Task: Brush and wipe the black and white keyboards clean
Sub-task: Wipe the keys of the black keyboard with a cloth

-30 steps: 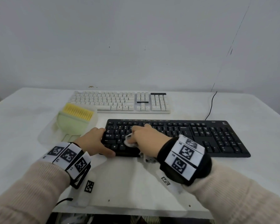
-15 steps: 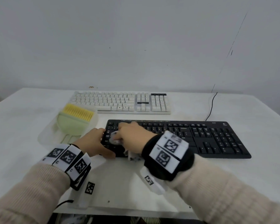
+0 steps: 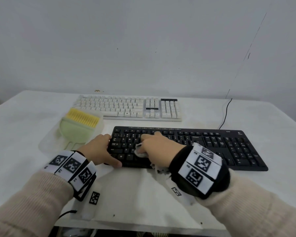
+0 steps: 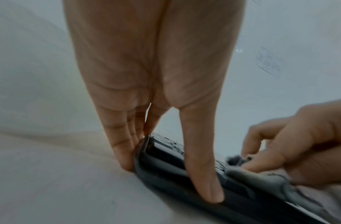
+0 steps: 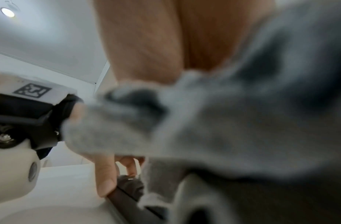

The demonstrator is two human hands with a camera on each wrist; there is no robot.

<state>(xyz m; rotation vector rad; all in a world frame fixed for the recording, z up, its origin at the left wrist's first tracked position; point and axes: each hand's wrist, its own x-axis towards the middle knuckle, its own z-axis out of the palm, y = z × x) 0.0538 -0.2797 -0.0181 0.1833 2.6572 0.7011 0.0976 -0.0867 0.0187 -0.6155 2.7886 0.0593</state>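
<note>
One keyboard underway: right hand point(image 3: 158, 147) clutches a grey fluffy cloth point(image 3: 140, 152) on the flat black plastic keyboard point(image 3: 212, 144), straight-fingered left hand point(image 3: 97, 149) bracing its end; the cream-white plastic keyboard point(image 3: 126, 106) seemingly waits.

On the counter point(image 3: 24, 134), the far keyboard point(image 3: 120, 106) lies behind the near keyboard point(image 3: 212, 144), offset leftward. The brush point(image 3: 77, 127) lies in a tray point(image 3: 46, 144) left of the near keyboard. The left hand point(image 3: 97, 149) rests on that keyboard's left end; just right of it, the right hand point(image 3: 157, 146) holds a cloth point(image 3: 140, 152) on the keys.
</note>
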